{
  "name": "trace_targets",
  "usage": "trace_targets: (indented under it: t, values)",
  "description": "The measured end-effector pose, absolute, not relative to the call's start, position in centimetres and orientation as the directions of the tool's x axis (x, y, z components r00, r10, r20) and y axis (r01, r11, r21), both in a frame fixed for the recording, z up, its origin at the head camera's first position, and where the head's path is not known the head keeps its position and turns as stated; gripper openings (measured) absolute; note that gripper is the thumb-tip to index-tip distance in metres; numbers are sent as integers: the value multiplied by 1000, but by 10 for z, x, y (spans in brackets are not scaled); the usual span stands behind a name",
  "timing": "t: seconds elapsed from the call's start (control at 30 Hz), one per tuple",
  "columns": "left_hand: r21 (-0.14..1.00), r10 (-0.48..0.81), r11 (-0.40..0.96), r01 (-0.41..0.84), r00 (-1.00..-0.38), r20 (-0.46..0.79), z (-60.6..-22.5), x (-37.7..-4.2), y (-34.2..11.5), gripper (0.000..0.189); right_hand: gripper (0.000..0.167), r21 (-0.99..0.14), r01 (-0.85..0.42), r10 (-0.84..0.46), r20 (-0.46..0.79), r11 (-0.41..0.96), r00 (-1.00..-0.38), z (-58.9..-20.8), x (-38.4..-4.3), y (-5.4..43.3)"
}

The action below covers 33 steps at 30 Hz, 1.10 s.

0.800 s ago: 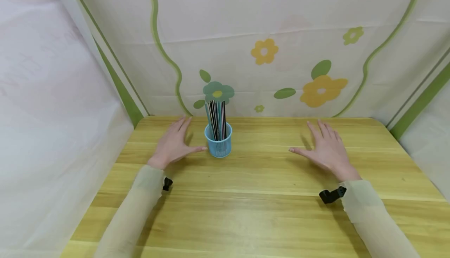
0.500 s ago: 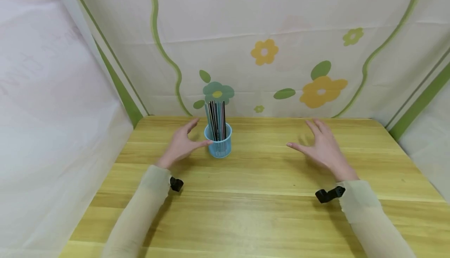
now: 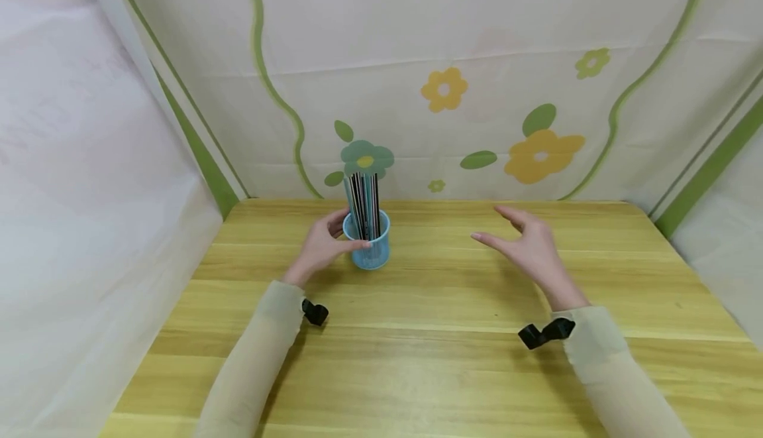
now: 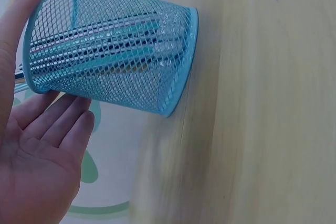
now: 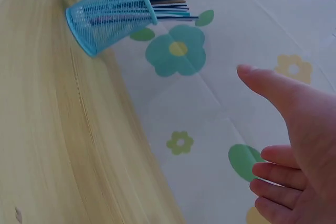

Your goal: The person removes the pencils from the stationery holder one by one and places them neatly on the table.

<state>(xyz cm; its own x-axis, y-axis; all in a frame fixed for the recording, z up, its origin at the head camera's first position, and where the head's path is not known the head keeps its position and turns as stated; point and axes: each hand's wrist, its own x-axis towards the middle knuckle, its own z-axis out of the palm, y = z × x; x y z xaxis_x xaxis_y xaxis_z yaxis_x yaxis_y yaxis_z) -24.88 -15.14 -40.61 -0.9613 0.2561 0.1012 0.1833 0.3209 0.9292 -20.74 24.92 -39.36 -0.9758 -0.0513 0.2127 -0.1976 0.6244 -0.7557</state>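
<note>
A light blue mesh pen holder (image 3: 371,256) stands upright on the wooden table (image 3: 417,358), left of centre near the back. Slender black, light blue and white sticks (image 3: 365,203) rise out of it. My left hand (image 3: 322,246) is around its left side near the rim, thumb across the front and fingers bent behind. In the left wrist view the thumb (image 4: 16,17) overlaps the rim and the fingers (image 4: 60,119) pass partly behind the mesh. Well to the right, my right hand (image 3: 530,252) hovers over the table with thumb and fingers apart, holding nothing.
A white cloth with printed flowers (image 3: 444,90) hangs right behind the table's back edge. Another pale cloth wall (image 3: 101,226) borders the left side, and one more the right. Black wrist cameras (image 3: 545,334) sit at both sleeve cuffs.
My left hand has moved right to the pen holder, its thumb now in front and fingers bent behind. My right hand has shifted slightly left with fingers more bent. The pen holder has stayed put.
</note>
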Motion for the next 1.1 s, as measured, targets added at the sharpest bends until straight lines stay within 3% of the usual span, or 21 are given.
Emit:
trace_targets:
  t: [0.6, 1.1]
  values:
    - [946, 233, 276, 172, -966, 108, -425, -256, -155, 88, 72, -876, -214, -128, 176, 432, -976, -395, -230, 182]
    - [941, 231, 293, 168, -968, 100, -424, -261, -156, 87, 44, -924, -174, -188, 115, 340, -975, -395, -275, 109]
